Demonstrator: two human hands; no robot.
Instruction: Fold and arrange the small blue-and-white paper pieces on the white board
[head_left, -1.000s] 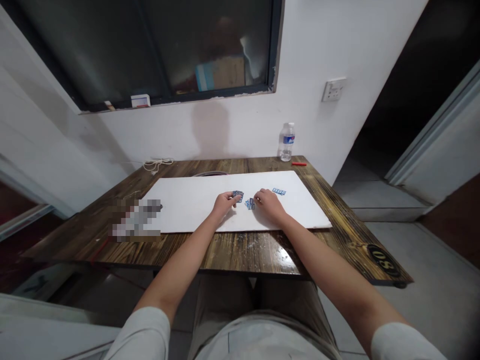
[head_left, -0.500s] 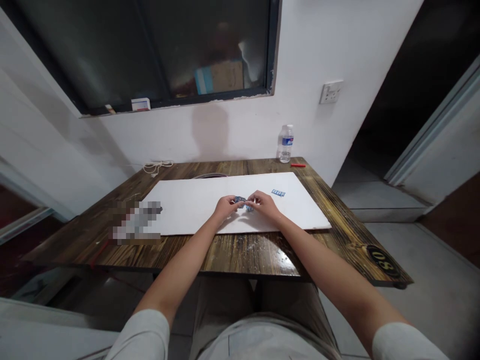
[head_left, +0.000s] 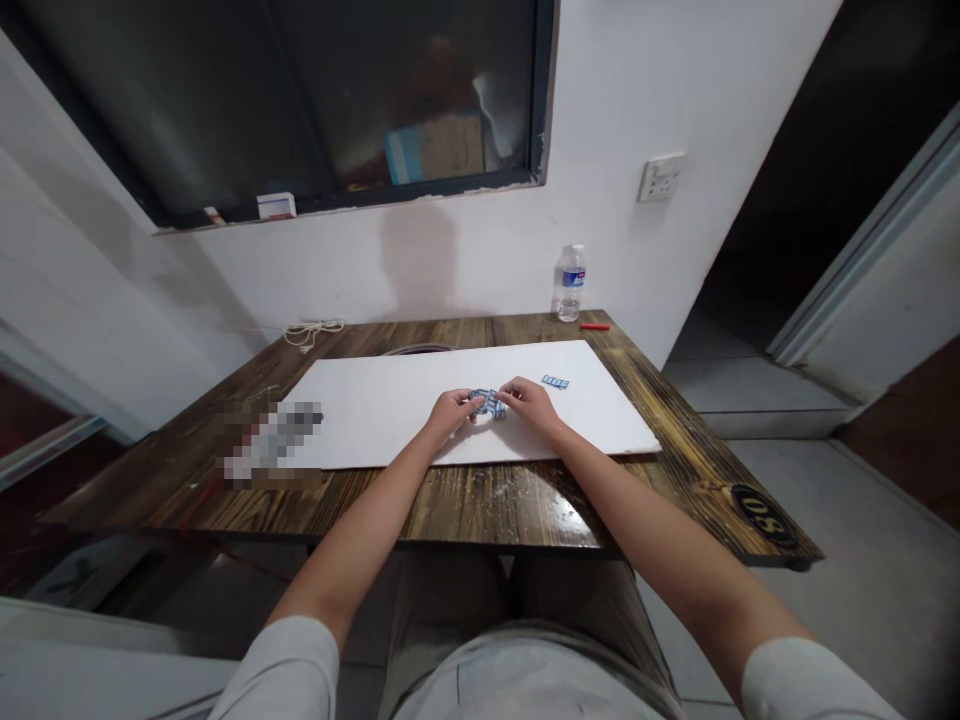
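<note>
My left hand pinches the left end of a small blue-and-white patterned piece, thumb on top. At its other end, the fingers of my right hand are closed on it. What the piece is made of is too small to tell, and the fingertips cover parts of it. Both hands are just above a white board. Farther right on that board lies a similar flat blue-and-white piece, apart from my hands.
The board lies on a dark wooden table. At the back stand a clear plastic bottle and a red pen-like stick. A white cable is at the back left. A blurred-out patch covers the board's left end.
The held piece has turned, so more of its blue-and-white face shows between my hands. My hands have barely moved, and the view has shifted slightly.
</note>
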